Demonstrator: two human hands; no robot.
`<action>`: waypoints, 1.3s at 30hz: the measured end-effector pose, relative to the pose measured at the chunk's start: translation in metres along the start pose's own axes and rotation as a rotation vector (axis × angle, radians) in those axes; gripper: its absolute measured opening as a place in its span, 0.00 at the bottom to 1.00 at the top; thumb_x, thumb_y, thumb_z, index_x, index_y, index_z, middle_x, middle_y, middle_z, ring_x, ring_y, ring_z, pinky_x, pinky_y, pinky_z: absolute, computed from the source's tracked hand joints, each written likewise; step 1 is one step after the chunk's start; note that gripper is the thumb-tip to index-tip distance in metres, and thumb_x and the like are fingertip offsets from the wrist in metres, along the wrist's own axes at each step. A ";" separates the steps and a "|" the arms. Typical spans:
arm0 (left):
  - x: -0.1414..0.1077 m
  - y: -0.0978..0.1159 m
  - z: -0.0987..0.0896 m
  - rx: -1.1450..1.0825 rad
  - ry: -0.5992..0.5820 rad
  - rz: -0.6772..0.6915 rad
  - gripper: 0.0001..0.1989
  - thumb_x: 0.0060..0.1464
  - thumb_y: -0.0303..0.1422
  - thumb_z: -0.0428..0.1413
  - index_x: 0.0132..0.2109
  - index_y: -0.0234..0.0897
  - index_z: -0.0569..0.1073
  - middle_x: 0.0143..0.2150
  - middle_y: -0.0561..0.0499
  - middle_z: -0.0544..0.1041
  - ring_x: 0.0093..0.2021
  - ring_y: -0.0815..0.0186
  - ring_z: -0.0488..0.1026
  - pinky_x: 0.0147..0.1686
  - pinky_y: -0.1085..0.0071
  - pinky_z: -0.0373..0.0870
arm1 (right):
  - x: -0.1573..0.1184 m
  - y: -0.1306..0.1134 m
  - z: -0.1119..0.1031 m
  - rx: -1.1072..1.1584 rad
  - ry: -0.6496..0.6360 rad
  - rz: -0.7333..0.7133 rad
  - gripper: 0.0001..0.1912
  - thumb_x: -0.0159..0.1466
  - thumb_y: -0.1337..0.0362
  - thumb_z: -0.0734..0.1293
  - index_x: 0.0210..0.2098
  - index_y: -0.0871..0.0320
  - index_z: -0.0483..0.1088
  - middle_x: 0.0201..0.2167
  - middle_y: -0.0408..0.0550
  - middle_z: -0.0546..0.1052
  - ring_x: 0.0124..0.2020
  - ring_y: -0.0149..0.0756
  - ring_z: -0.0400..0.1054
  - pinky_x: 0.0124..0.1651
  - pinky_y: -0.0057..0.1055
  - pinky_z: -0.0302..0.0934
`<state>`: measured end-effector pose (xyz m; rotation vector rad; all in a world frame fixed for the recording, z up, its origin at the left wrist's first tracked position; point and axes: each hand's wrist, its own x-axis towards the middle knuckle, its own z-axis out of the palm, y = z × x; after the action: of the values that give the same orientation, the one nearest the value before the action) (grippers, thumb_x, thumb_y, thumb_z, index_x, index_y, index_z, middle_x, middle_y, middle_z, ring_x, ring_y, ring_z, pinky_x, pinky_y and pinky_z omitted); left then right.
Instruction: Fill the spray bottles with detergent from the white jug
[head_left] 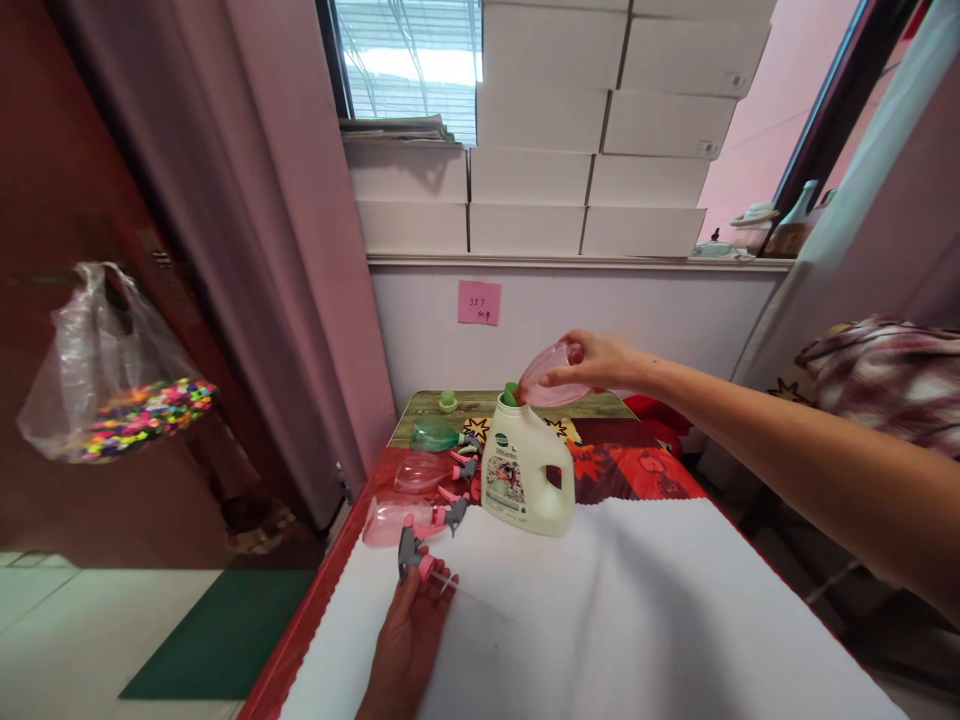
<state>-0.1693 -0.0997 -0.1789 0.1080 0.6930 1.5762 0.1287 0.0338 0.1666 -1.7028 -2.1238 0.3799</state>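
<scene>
A clear pink spray bottle body (551, 377) is gripped in my right hand (592, 360), tilted with its neck at a green funnel (511, 393). That funnel sits in the mouth of a large cream jug (525, 475) with a handle and a printed label. In my left hand (416, 610) is a grey and pink spray trigger head (412, 556), its thin tube pointing to the right. Beyond it lie a green spray bottle (435, 434), a pink spray bottle (421, 472) and another pink spray bottle (390, 521), each on its side with a trigger head attached.
A white cloth (585, 620) covers the near part of the red table. A small green cap (448, 401) stands at the far left edge. White boxes (532, 180) are stacked on the ledge behind. A plastic bag (127, 390) of colourful pieces hangs at the left.
</scene>
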 end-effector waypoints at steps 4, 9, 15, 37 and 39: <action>0.003 -0.001 -0.004 -0.009 -0.030 -0.004 0.15 0.66 0.29 0.53 0.55 0.44 0.79 0.40 0.46 0.84 0.42 0.63 0.82 0.53 0.56 0.77 | 0.008 -0.009 -0.007 -0.053 -0.033 0.012 0.43 0.53 0.39 0.74 0.59 0.57 0.67 0.47 0.56 0.79 0.22 0.33 0.71 0.24 0.31 0.65; 0.006 -0.003 -0.009 -0.018 -0.019 0.011 0.14 0.65 0.29 0.54 0.54 0.43 0.79 0.41 0.45 0.83 0.43 0.62 0.82 0.52 0.56 0.78 | 0.019 -0.018 -0.011 -0.115 -0.040 -0.007 0.45 0.50 0.37 0.74 0.58 0.57 0.68 0.48 0.56 0.79 0.22 0.33 0.71 0.24 0.33 0.64; 0.009 -0.003 -0.013 -0.014 -0.054 0.011 0.15 0.65 0.29 0.55 0.55 0.42 0.79 0.42 0.44 0.83 0.44 0.60 0.82 0.54 0.54 0.77 | 0.025 -0.039 -0.012 -0.278 0.029 -0.011 0.48 0.48 0.35 0.74 0.58 0.60 0.67 0.34 0.52 0.80 0.23 0.39 0.73 0.30 0.37 0.65; 0.009 -0.006 -0.014 0.002 -0.067 0.027 0.11 0.65 0.31 0.55 0.50 0.41 0.81 0.41 0.45 0.83 0.44 0.63 0.81 0.52 0.59 0.78 | 0.046 -0.049 -0.011 -0.352 0.043 -0.124 0.41 0.51 0.33 0.72 0.53 0.55 0.75 0.43 0.54 0.81 0.43 0.50 0.75 0.41 0.39 0.66; 0.009 -0.005 -0.012 0.000 -0.043 0.017 0.11 0.65 0.31 0.56 0.49 0.41 0.81 0.40 0.46 0.83 0.43 0.63 0.81 0.52 0.58 0.78 | 0.045 -0.043 -0.011 -0.336 0.062 -0.148 0.41 0.51 0.33 0.72 0.53 0.55 0.75 0.44 0.55 0.81 0.45 0.51 0.75 0.43 0.40 0.67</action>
<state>-0.1720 -0.0958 -0.1937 0.1469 0.6600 1.5857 0.0883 0.0676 0.2017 -1.6850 -2.3503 -0.0771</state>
